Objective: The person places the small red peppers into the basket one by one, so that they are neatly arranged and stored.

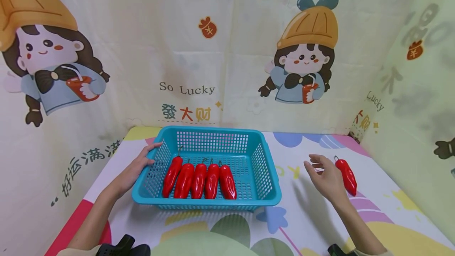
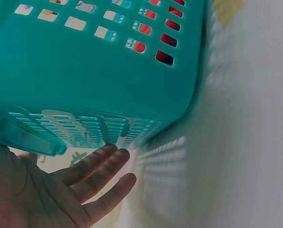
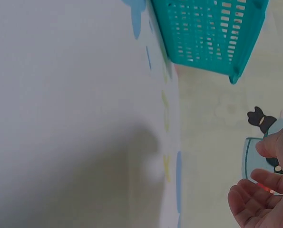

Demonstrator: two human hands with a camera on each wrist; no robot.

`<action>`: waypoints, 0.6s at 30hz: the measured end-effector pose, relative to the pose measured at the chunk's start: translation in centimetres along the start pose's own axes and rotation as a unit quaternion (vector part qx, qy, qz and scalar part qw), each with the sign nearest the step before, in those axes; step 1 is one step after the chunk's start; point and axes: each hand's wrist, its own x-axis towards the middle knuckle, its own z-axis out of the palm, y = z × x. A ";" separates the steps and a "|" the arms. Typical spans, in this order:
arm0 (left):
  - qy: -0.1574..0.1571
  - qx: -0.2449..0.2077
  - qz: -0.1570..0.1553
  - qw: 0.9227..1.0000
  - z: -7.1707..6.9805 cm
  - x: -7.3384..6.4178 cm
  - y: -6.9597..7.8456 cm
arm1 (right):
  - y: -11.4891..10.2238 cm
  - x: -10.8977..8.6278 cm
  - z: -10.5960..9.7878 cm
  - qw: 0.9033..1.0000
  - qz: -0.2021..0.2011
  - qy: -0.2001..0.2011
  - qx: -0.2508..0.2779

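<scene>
A teal plastic basket point(image 1: 204, 208) stands on the table, with several red chili peppers point(image 1: 199, 181) lying side by side in its left and middle part. My left hand point(image 1: 132, 171) is at the basket's left rim; in the left wrist view its fingers point(image 2: 103, 173) stretch along the outer wall, mostly straight. Over the table to the right of the basket hovers my right hand point(image 1: 325, 177), its fingers loosely bent with nothing between them. One more red chili pepper point(image 1: 346, 176) lies just right of that hand, stem toward the back.
The table point(image 1: 291, 224) has a colourful printed cover. A cloth backdrop point(image 1: 234, 58) with cartoon figures rises behind it and along both sides. In the right wrist view, the hand's shadow point(image 3: 117, 175) falls on the white tabletop.
</scene>
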 end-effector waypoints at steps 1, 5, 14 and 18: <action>0.000 0.000 -0.001 1.000 0.0 0.0 0.0 | 0.2 0.0 -0.1 1.000 0.002 0.000 -0.002; 0.000 0.000 -0.003 1.000 0.0 0.0 0.0 | 1.1 -0.2 -0.5 1.000 0.016 0.004 -0.008; 0.003 0.000 -0.001 1.000 0.0 0.0 0.1 | 3.1 -0.1 -1.5 0.999 0.026 0.031 -0.027; 0.004 0.000 0.000 1.000 0.0 0.0 0.0 | 4.0 -0.1 -1.9 0.998 0.030 0.036 -0.044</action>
